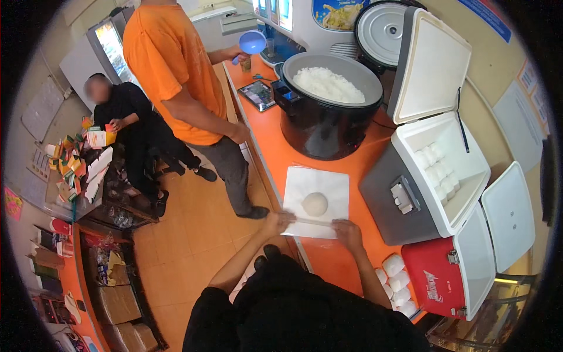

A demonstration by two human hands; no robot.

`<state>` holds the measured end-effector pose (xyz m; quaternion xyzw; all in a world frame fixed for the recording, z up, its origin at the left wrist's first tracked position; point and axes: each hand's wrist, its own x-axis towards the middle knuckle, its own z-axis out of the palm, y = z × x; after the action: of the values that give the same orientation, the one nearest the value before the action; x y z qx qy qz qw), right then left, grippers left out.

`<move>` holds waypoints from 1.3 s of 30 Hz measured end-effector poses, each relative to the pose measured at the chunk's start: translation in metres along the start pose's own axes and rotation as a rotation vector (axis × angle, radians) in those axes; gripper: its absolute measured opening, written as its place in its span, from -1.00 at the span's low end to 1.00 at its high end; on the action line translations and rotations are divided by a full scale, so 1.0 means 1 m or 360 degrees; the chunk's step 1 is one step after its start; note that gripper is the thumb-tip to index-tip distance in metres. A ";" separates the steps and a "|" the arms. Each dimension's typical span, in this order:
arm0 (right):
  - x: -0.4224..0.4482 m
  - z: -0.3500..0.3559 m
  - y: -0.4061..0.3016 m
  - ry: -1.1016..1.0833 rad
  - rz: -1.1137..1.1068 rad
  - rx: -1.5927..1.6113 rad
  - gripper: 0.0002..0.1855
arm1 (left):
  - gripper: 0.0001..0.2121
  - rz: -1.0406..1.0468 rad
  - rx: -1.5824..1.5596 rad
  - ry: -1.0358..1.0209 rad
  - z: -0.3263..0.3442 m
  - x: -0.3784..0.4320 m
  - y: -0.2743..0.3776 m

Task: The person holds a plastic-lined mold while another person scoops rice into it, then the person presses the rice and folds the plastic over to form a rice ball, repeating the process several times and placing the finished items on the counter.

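A white paper sheet lies on the orange counter with a round mound of rice on it. My left hand grips the sheet's near left edge and my right hand its near right edge, where the paper is slightly lifted or folded between them. Beyond the sheet stands a large black cooker with white rice heaped inside. To the right, a grey cooler box stands with its lid up, holding several white wrapped bundles.
More white bundles lie near a red cooler at the lower right. A tablet rests beside the cooker. A person in orange stands at the left holding a blue ladle. Another person sits by folded cartons.
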<state>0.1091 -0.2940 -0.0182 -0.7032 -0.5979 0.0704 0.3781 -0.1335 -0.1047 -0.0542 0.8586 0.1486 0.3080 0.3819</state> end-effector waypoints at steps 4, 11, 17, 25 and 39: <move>0.029 0.008 0.024 0.0305 0.0728 0.0739 -0.86 | -0.91 -0.0578 -0.0430 0.0382 0.001 0.033 -0.004; 0.046 0.051 0.049 0.0492 0.0872 0.0126 -0.73 | -0.72 -0.1232 -0.0465 0.0783 0.020 0.047 -0.032; 0.033 0.067 0.056 0.0724 0.0658 0.0332 -0.73 | -0.70 -0.1188 -0.0317 0.0673 0.018 0.032 -0.055; 0.021 0.054 -0.051 -0.0058 0.0022 -0.0300 -0.42 | -0.67 -0.1680 -0.0492 -0.0014 -0.001 0.014 -0.037; 0.030 0.047 -0.052 -0.0232 -0.0077 -0.0403 -0.39 | -0.64 -0.0967 -0.0707 -0.0059 0.034 0.134 -0.061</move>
<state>0.0507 -0.2461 -0.0082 -0.7237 -0.6446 0.0360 0.2436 -0.0105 -0.0173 -0.0617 0.6771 0.3191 0.1898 0.6353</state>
